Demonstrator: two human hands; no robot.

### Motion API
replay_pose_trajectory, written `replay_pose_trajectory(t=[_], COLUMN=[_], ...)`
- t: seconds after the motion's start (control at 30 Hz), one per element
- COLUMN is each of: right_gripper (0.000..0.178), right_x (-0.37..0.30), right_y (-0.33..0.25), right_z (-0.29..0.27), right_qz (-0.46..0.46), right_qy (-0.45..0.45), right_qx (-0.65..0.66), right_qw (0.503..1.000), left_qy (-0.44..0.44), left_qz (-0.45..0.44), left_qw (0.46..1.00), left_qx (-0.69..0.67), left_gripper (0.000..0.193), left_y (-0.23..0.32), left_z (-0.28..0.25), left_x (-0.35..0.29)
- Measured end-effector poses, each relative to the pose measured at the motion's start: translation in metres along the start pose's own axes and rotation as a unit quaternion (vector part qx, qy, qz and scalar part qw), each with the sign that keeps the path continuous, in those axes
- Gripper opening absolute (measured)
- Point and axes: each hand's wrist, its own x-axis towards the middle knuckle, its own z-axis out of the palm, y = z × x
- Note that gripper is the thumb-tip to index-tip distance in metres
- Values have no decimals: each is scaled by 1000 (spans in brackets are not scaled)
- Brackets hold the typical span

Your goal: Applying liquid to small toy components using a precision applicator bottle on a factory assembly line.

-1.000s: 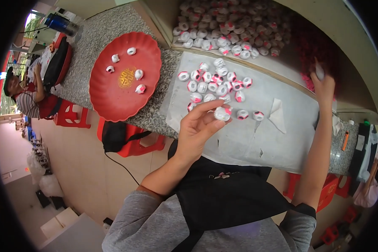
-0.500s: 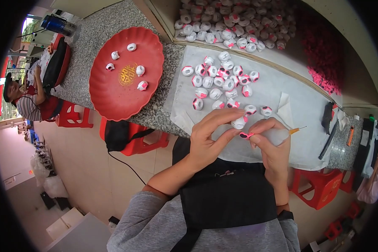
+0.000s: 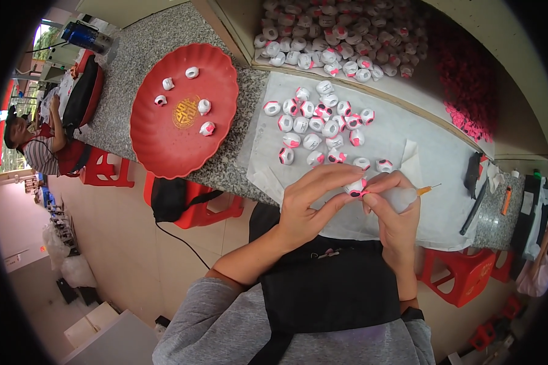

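Over the near edge of the white sheet, my left hand pinches a small rounded white plastic piece between thumb and fingertips. My right hand meets it from the right, thumb and forefinger closed on a small pink-and-black part that lies against the white piece. Tucked in the same hand is a translucent squeeze bottle with an orange needle tip pointing right. Beyond my hands, several white pieces with pink and black parts are spread over the sheet.
A scalloped red tray at the left holds several white pieces. Behind the sheet, a wooden-edged bin holds a heap of white pieces and a pile of pink parts. Red stools stand below the granite counter. Another person sits far left.
The pink-and-black part and the white piece have come together; a gap showed between them before. My left hand has shifted slightly right. The view has tilted a little.
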Motion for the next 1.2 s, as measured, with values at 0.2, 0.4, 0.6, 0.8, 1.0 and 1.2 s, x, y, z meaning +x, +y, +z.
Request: replay_pose_trajectory(t=[0.2, 0.4, 0.6, 0.8, 1.0, 1.2], right_gripper=[14, 34, 34, 24, 26, 31], right_x=[-4, -4, -2, 0, -6, -11], right_y=[5, 0, 3, 7, 5, 18], right_z=[-3, -2, 0, -3, 9, -9], right_qz=[-56, -45, -4, 1, 60, -6], right_qy=[1, -43, -48, -39, 21, 10], right_qx=[-78, -32, -16, 6, -10, 14], right_qw=[995, 998, 999, 999, 998, 1000], left_qy=[10, 33, -7, -41, -21, -17], left_qz=[-47, -115, -115, -62, -96, -79], left_qw=[981, 949, 945, 959, 965, 961], left_qx=[-190, -291, -307, -274, -243, -266], left_gripper=[29, 22, 26, 24, 20, 17], left_y=[-2, -1, -7, -12, -7, -4], left_z=[5, 6, 6, 0, -4, 9], left_x=[-1, -6, -10, 0, -8, -8])
